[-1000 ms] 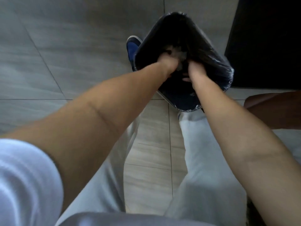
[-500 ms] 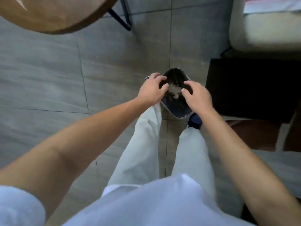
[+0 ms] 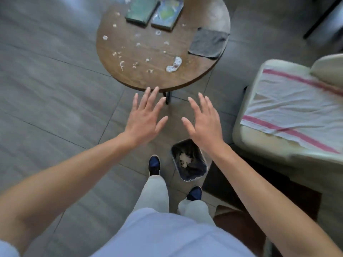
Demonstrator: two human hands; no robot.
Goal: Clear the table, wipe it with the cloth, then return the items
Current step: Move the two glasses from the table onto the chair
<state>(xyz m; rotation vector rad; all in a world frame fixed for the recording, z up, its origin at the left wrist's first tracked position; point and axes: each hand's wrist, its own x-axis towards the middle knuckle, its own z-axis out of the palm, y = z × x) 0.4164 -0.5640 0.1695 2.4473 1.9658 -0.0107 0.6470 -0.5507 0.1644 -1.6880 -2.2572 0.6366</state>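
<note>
A round wooden table (image 3: 187, 78) stands ahead of me, strewn with several white scraps and a larger white crumpled piece (image 3: 174, 64) near its front edge. A folded grey cloth (image 3: 207, 43) lies on its right side. Two books (image 3: 154, 11) lie side by side at the back. My left hand (image 3: 146, 117) and my right hand (image 3: 203, 123) hover flat with fingers spread, both empty, just short of the table's front edge. A small bin with a black liner (image 3: 189, 160) stands on the floor below my right wrist, with white scraps inside.
A cream sofa (image 3: 259, 145) with a white, red-striped towel (image 3: 289, 108) fills the right side. A dark mat (image 3: 259, 186) lies beside the bin. My feet in blue shoes (image 3: 154, 164) stand on grey floor tiles. A black table leg (image 3: 168, 98) shows under the table's edge.
My hands have left the bin's opening and risen, spreading open toward the table. The view has lifted from the bin to take in the table.
</note>
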